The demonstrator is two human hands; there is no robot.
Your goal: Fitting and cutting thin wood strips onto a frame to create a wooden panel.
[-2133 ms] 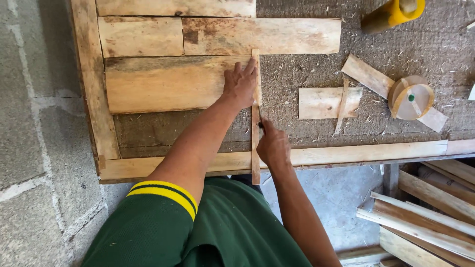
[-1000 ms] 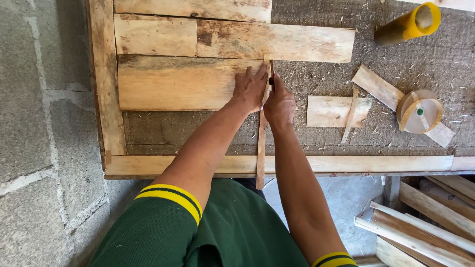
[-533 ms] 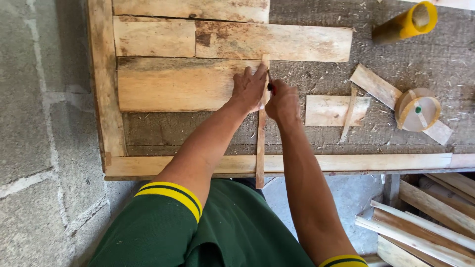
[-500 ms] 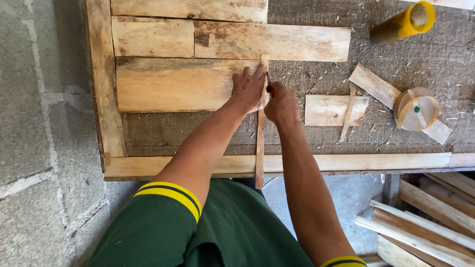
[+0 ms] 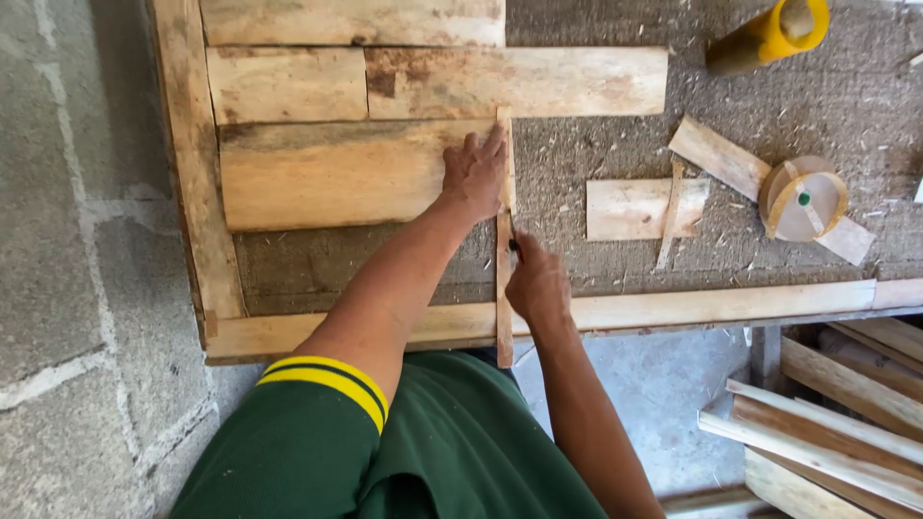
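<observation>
A thin wooden strip (image 5: pixel 504 317) lies upright across the work surface, along the right end of a wide pale plank (image 5: pixel 327 173). My left hand (image 5: pixel 474 173) lies flat on the plank's right end, and its fingers press the strip's upper part down. My right hand (image 5: pixel 538 286) is lower on the strip's right side, near the bottom rail (image 5: pixel 692 306). It is closed on a small dark pencil (image 5: pixel 514 246), whose tip rests against the strip's edge.
Two more planks (image 5: pixel 514 82) fill the wooden frame (image 5: pixel 192 192) above. To the right lie short offcuts (image 5: pixel 630 207), a tape roll (image 5: pixel 803 197) and a yellow cylinder (image 5: pixel 769 34). Stacked wood slats (image 5: pixel 836 413) sit at lower right, and a concrete floor (image 5: pixel 67 288) at left.
My right hand has slid down the strip's right edge toward me, away from my left hand. The left hand stays pressed on the plank and strip.
</observation>
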